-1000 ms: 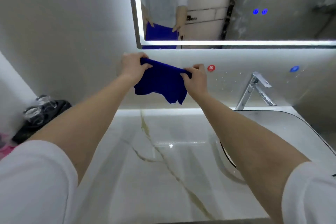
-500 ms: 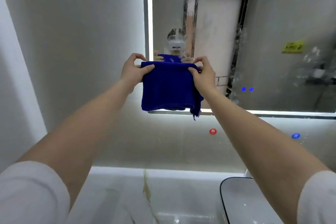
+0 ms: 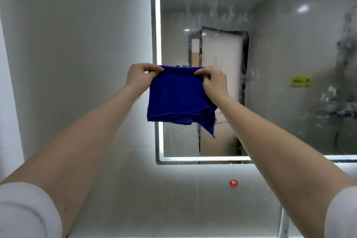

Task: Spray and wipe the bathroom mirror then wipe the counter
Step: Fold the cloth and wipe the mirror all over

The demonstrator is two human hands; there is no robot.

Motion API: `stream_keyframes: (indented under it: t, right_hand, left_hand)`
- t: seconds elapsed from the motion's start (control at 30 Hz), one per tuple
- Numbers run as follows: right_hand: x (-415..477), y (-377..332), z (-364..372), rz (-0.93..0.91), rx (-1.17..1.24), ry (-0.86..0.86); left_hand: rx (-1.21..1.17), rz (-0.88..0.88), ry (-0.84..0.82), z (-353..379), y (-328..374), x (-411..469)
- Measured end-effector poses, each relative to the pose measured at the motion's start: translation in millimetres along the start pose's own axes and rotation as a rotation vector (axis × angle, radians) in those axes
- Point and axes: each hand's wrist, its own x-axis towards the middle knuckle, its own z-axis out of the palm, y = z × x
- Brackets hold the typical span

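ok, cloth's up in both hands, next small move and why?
Probably press the cloth flat onto the mirror and start wiping. Both hands, left and right, pinch its top edge, folded, at the mirror's left side, and the glass shows wet streaks and droplets.

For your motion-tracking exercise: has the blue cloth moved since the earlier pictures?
Yes. The blue cloth has gone up: it was below the mirror's lit bottom edge, and now hangs in front of the glass at its left edge.

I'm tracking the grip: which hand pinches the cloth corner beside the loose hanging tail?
The right hand; the blue cloth trails its tail below that side, while the left hand's side hangs even.
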Motion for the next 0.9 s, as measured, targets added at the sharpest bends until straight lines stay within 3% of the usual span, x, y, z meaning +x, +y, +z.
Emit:
stream_keyframes:
  t: [0.2,0.3,0.57,0.67,0.8,0.9]
  right_hand:
    - [53,12,30,-0.047,-0.048,-0.047]
    - [75,24,45,-0.079,-0.091,-0.025]
    - [125,56,82,-0.202,-0.220,0.171]
    - [144,70,89,-0.267,-0.343,0.293]
    - [162,104,93,-0.490,-0.598,0.361]
    - [164,115,100,-0.559,-0.630,0.390]
  left_hand:
    - [0.315,0.141,-0.104,19,-23,65]
    - [0.340,0.219,-0.045,33,-37,90]
    - [0.359,0.371,0.061,58,-64,139]
    - [0.494,0.445,0.089,62,-73,159]
    - [0.864,0.631,0.252,54,-97,180]
    - [0.932,0.780,0.418,61,-99,178]
